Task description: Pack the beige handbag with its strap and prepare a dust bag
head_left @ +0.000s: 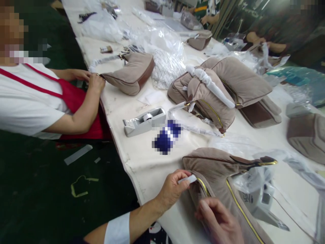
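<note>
A taupe corduroy handbag [215, 169] with gold zips lies in front of me on the white table [142, 159]. My left hand [174, 189] pinches a small white strip [188, 179] against the bag's zip end. My right hand [219, 220] rests closed on the bag's side near the lower zip; what its fingers hold is hidden. Clear plastic [256, 179] and grey paper stuffing spill out of the bag's open top.
A grey tape dispenser [144, 122] stands mid-table, with a blurred blue item [167, 135] beside it. Several more taupe bags [223, 91] and plastic wrap lie beyond. A person in white and red [38, 98] handles a bag [132, 73] at the left; other people work at the back right.
</note>
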Motion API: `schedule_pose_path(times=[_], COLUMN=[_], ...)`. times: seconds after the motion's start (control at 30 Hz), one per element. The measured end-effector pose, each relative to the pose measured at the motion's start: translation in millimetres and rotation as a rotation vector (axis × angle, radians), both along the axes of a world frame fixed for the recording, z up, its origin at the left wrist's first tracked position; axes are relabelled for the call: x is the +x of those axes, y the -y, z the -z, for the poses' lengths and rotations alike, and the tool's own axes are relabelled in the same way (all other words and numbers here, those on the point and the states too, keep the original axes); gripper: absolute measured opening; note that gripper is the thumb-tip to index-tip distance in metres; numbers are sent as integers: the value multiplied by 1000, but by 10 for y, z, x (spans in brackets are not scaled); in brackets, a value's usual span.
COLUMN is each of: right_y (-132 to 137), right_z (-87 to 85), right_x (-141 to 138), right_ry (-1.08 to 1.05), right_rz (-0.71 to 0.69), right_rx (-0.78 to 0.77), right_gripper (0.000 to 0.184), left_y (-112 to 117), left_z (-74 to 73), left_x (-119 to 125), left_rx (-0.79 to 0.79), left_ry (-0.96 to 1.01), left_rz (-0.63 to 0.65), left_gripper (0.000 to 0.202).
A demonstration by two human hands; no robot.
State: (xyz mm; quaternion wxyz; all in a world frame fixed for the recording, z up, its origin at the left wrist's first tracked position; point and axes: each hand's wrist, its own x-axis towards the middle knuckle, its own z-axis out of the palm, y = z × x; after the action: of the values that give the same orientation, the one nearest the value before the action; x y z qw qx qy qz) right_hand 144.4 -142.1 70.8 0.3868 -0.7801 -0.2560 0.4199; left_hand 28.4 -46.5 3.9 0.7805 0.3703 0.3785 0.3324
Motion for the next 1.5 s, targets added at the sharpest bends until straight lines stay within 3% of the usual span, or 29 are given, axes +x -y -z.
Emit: schedule_pose_path(times=[0.17,0.43,0.67,0.9,1.0,1.23,1.37,1.5], right_y=[-436,-460,-489,-404,-374,-318,-335,-354], right_z=[51,81,152,178,220,449,533,566], right_x=[-234,-144,-84,63,64,-78,-139,-133], right_ry=[124,315,414,320,409,398,247,152], right_rz=[-80,-111,-135,-247,-237,-145,-64,45], right_rx=[-38,-175,-231,-155,-158,-149,-127,-137], right_gripper=[42,45,45,39,38,46,45,42], left_y=[-8,6,-52,-59,-75,-86,-78,-45], left_z=[-16,24,69,3,-4,198,218,126], left_x=[-64,-62,-105,-77,-82,-154,-200,-196], left_rx=[52,55,55,-195,-333,-705,-756,-658], left_ry=[-15,15,86,114,110,200,215,162], left_rz=[-39,-33,46,122,190,358,402,355], left_gripper=[21,19,21,35,37,41,43,44])
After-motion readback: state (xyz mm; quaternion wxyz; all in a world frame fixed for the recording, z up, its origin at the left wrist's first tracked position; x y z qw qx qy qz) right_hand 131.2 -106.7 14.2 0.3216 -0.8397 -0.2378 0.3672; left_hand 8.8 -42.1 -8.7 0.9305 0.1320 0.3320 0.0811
